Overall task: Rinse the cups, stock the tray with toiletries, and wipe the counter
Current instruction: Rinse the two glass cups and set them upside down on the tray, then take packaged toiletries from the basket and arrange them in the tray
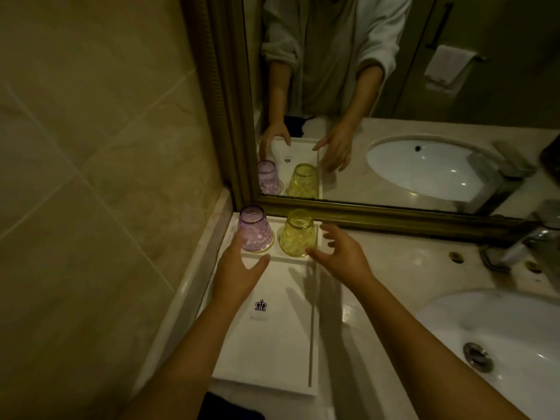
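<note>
Step in hand: both hands are reaching for the two cups at the far end of the tray, likely to carry them off for rinsing; this is my reading, nothing is lifted yet
Purple cup (254,229): standing upside down in the tray's far left corner, centre-left of the frame, close to the mirror frame (378,215)
Yellow cup (298,233): upside down just right of the purple one, apart from it
Left hand (241,268): fingers spread and straight, holding nothing; fingertips are at the purple cup's side, contact I cannot tell
Right hand (339,253): fingers loosely spread, empty, thumb near the yellow cup's base
Tray (272,344): white, lying along the left of the bench (378,259); holding only the cups
Doing it well: wrapping each cup round its wide lower body; lifting straight up, clear of the tray's rim; keeping the glasses from knocking together
Sink (515,322): lower right of the frame, near enough for the rinse
</note>
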The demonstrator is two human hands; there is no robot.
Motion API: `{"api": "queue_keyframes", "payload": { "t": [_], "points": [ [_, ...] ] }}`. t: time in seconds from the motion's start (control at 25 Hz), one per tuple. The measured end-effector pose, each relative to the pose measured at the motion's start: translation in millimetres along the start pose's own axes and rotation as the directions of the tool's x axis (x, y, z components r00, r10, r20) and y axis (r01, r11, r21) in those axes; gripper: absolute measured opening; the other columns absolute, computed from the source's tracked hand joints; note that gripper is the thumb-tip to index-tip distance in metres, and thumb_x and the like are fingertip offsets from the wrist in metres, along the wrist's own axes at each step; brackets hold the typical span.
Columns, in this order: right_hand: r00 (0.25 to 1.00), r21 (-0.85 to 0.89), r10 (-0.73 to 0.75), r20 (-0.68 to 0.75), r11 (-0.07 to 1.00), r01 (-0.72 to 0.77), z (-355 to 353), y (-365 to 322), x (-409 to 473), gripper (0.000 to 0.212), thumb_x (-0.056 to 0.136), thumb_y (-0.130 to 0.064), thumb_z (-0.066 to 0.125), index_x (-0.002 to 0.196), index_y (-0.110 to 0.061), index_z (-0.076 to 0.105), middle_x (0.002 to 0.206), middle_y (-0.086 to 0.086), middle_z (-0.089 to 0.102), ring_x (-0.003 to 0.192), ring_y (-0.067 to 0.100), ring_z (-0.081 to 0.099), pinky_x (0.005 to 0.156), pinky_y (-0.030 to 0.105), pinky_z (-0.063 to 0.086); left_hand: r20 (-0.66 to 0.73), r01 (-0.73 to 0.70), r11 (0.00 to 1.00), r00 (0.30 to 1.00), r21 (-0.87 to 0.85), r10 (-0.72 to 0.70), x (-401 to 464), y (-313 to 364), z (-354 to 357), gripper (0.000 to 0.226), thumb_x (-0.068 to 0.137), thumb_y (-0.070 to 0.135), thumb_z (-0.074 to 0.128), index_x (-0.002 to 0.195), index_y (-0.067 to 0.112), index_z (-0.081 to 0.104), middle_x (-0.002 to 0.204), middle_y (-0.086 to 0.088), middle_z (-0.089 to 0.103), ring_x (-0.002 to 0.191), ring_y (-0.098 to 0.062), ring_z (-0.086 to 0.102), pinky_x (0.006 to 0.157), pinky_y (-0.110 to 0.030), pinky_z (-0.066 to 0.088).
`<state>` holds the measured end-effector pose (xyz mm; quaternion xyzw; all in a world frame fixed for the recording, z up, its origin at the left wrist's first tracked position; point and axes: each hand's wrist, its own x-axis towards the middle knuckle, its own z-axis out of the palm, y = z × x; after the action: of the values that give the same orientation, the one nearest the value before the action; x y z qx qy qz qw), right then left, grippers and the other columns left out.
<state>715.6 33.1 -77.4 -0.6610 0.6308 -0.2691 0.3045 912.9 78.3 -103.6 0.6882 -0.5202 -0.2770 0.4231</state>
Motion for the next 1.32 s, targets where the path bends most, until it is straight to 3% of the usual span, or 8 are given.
{"api": "queue_keyframes", "payload": {
  "t": [0.16, 0.28, 0.52, 0.68, 0.84, 1.0, 1.32],
  "points": [
    [0.998, -0.144, -0.039, -0.040, 0.989, 0.033, -33.7, -0.3, -53.7, 0.049, 0.081, -0.040, 0.064, 0.125, -0.022, 0.051, 0.126, 0.004, 0.058, 0.109, 0.020, 0.056, 0.089, 0.038, 0.049, 0.218, -0.102, 0.964, 0.975, 0.247, 0.047, -33.1, 34.7, -2.6, 0.057, 0.083, 0.043, 0.059, 0.134, 0.023, 0.043, 0.127, -0.007, 0.059, 0.111, -0.025, 0.056, 0.084, -0.028, 0.044],
    [0.988, -0.349, -0.124, -0.090, 0.933, 0.086, -71.7, 7.1, -100.1, 0.042, 0.085, -0.042, 0.057, 0.121, -0.021, 0.055, 0.121, 0.004, 0.061, 0.103, 0.021, 0.057, 0.087, 0.036, 0.045, 0.358, -0.361, 0.830, 0.909, 0.425, 0.212, -62.7, 75.0, 9.6, 0.052, 0.086, 0.050, 0.050, 0.130, 0.023, 0.048, 0.126, -0.004, 0.061, 0.110, -0.024, 0.057, 0.086, -0.033, 0.045],
    [0.956, -0.550, -0.160, -0.244, 0.835, -0.001, -168.9, 35.3, -197.3, 0.037, 0.087, -0.039, 0.053, 0.117, -0.020, 0.058, 0.113, 0.003, 0.063, 0.102, 0.022, 0.057, 0.089, 0.037, 0.040, 0.489, -0.680, 0.576, 0.731, 0.454, 0.476, -137.8, 157.2, 53.7, 0.049, 0.086, 0.055, 0.043, 0.119, 0.021, 0.055, 0.107, -0.004, 0.067, 0.095, -0.023, 0.061, 0.077, -0.034, 0.048],
    [0.933, -0.599, -0.159, -0.322, 0.797, -0.071, -233.3, 70.4, -276.6, 0.035, 0.087, -0.039, 0.052, 0.114, -0.018, 0.058, 0.111, 0.004, 0.063, 0.101, 0.022, 0.056, 0.089, 0.037, 0.041, 0.537, -0.791, 0.406, 0.610, 0.458, 0.583, -212.1, 208.3, 90.3, 0.048, 0.086, 0.057, 0.038, 0.111, 0.020, 0.058, 0.097, -0.003, 0.067, 0.088, -0.023, 0.060, 0.070, -0.033, 0.041],
    [0.915, -0.649, -0.157, -0.371, 0.749, -0.134, -286.2, 120.6, -363.1, 0.035, 0.086, -0.041, 0.051, 0.111, -0.017, 0.060, 0.106, 0.004, 0.064, 0.097, 0.023, 0.057, 0.084, 0.037, 0.043, 0.504, -0.800, 0.387, 0.593, 0.459, 0.627, -309.0, 240.3, 136.9, 0.050, 0.086, 0.057, 0.035, 0.110, 0.020, 0.058, 0.098, -0.002, 0.066, 0.088, -0.021, 0.059, 0.072, -0.033, 0.040],
    [0.916, -0.668, -0.152, -0.371, 0.729, -0.149, -328.2, 170.8, -439.0, 0.034, 0.086, -0.042, 0.051, 0.108, -0.017, 0.061, 0.104, 0.003, 0.064, 0.093, 0.021, 0.058, 0.083, 0.037, 0.043, 0.485, -0.792, 0.456, 0.610, 0.407, 0.627, -395.3, 263.3, 178.6, 0.050, 0.087, 0.055, 0.037, 0.114, 0.019, 0.058, 0.107, -0.003, 0.065, 0.095, -0.021, 0.058, 0.082, -0.035, 0.042],
    [0.859, -0.704, -0.231, -0.456, 0.685, -0.189, -406.3, 221.1, -495.2, 0.031, 0.087, -0.035, 0.051, 0.108, -0.015, 0.062, 0.104, 0.004, 0.063, 0.094, 0.022, 0.056, 0.085, 0.037, 0.038, 0.476, -0.867, 0.377, 0.495, 0.326, 0.727, -459.3, 331.2, 238.6, 0.051, 0.088, 0.052, 0.038, 0.121, 0.017, 0.054, 0.112, -0.004, 0.064, 0.100, -0.022, 0.058, 0.089, -0.038, 0.041]
  ]
}}
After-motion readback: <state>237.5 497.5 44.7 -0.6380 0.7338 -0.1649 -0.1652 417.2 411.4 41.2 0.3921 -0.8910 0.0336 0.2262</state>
